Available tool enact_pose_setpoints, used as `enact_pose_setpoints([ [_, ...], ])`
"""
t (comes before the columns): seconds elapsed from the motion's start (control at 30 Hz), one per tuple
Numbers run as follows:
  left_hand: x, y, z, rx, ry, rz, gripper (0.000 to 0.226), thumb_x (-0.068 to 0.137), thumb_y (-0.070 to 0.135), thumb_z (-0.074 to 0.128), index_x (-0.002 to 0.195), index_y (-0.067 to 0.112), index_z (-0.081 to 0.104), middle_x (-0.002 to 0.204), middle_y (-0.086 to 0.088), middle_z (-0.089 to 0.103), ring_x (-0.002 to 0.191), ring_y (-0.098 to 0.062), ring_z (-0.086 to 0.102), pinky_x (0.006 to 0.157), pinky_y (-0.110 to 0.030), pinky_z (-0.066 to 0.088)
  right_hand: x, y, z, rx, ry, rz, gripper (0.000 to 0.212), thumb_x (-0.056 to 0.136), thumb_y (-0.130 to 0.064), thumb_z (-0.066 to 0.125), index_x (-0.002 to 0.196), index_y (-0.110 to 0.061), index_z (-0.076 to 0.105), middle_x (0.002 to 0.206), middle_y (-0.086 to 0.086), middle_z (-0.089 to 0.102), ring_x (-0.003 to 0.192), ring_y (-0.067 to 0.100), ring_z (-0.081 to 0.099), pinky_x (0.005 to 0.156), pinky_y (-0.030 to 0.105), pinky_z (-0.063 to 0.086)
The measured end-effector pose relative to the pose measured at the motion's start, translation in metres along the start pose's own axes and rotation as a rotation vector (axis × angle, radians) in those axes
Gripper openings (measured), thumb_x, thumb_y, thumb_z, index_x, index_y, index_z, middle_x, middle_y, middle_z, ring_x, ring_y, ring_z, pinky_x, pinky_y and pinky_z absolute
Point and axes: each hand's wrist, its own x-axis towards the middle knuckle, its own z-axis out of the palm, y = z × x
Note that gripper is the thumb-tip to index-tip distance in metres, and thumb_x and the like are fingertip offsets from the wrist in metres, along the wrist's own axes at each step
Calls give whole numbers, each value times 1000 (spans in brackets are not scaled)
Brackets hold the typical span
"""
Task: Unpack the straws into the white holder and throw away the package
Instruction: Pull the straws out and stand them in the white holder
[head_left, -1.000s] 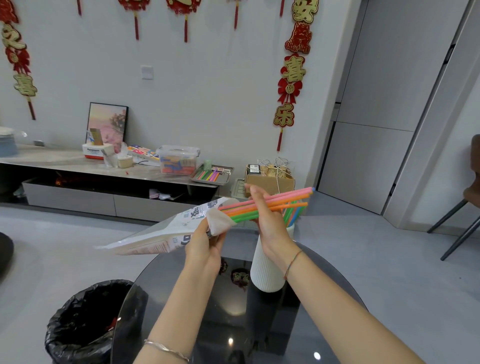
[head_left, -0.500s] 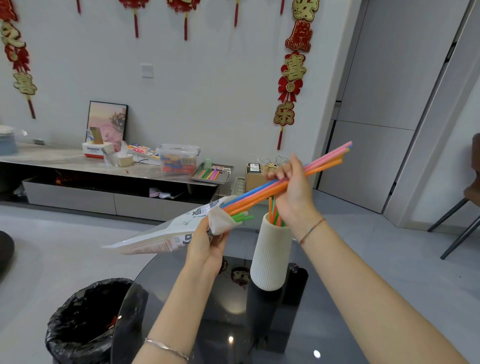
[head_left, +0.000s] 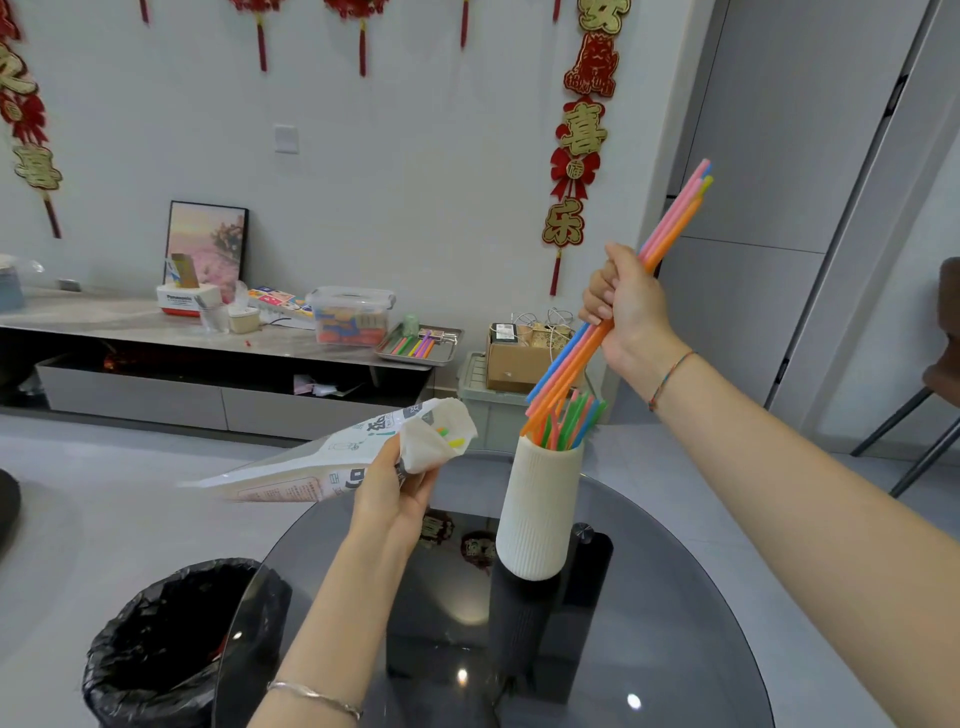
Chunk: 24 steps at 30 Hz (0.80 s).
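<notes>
Gripping a bunch of straws (head_left: 670, 228) in the right hand (head_left: 626, 306), fingers curled fully round their middle, thumb hidden behind; held up above and to the right of the white holder (head_left: 537, 514); tilted steeply, upper ends pointing up and right, lower tips down at the holder's rim, cannot tell whether inside it; more straws (head_left: 571, 421) standing in the holder, fanned out at its mouth.

Holding the package (head_left: 332, 460) in the left hand (head_left: 395, 491), fingers and thumb wrapped round it near its open end; kept just left of the holder, apart from it, lying almost level with the mouth toward the holder; a green and a yellow straw end (head_left: 449, 436) showing inside.

Holder upright on the dark glass table (head_left: 649, 597); black-lined bin (head_left: 171, 639) on the floor just beside the table's left edge, below the package.
</notes>
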Motion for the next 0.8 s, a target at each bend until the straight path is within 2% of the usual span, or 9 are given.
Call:
enact_pose_setpoints([
  [0.17, 1, 1, 1, -1, -22, 23, 44, 90, 3, 57, 133, 6, 47, 120, -15, 60, 96, -25, 63, 49, -30, 59, 8, 18, -16, -120, 33, -42, 49, 93, -26, 51, 47, -21, 33, 32, -7, 30, 29, 5, 26, 34, 16, 28],
  [0.33, 3, 1, 0, 5, -39, 46, 43, 90, 3, 56, 132, 5, 47, 118, -14, 61, 90, -23, 64, 50, -28, 59, 15, 40, -28, -239, 9, -38, 47, 93, -30, 50, 49, -21, 35, 33, -8, 33, 30, 4, 30, 35, 15, 32],
  [0.47, 4, -1, -1, -8, -43, 39, 36, 90, 4, 56, 124, 12, 47, 105, -11, 64, 88, -22, 64, 52, -30, 59, 19, 60, -38, -420, -68, 54, 47, 93, -33, 50, 50, -20, 41, 35, -7, 42, 37, 8, 44, 51, 24, 43],
  [0.53, 4, -2, -1, -10, -42, 38, 34, 90, 4, 56, 120, 14, 46, 106, -11, 64, 88, -22, 64, 52, -31, 60, 20, 66, -43, -515, -71, 45, 45, 92, -35, 52, 50, -19, 48, 40, -6, 52, 45, 12, 54, 58, 28, 49],
  [0.63, 4, -2, -1, -9, -43, 38, 28, 90, 5, 57, 114, 14, 45, 98, -9, 63, 87, -22, 64, 53, -31, 59, 21, 66, -47, -598, -93, -29, 33, 92, -32, 55, 64, -15, 58, 52, -6, 63, 49, 7, 63, 53, 18, 52],
  [0.7, 4, -2, 0, -7, -46, 38, 27, 90, 4, 57, 113, 14, 45, 99, -9, 63, 88, -22, 64, 53, -31, 59, 21, 66, -48, -592, -136, -67, 24, 93, -26, 54, 73, -14, 59, 63, -2, 66, 57, 9, 64, 54, 17, 54],
  [0.8, 4, -3, -1, -3, -46, 31, 28, 90, 4, 57, 113, 15, 45, 100, -9, 63, 91, -23, 64, 56, -33, 59, 19, 64, -47, -685, -177, -109, 17, 97, -22, 47, 88, -13, 59, 84, 1, 68, 73, 12, 64, 69, 19, 55],
])
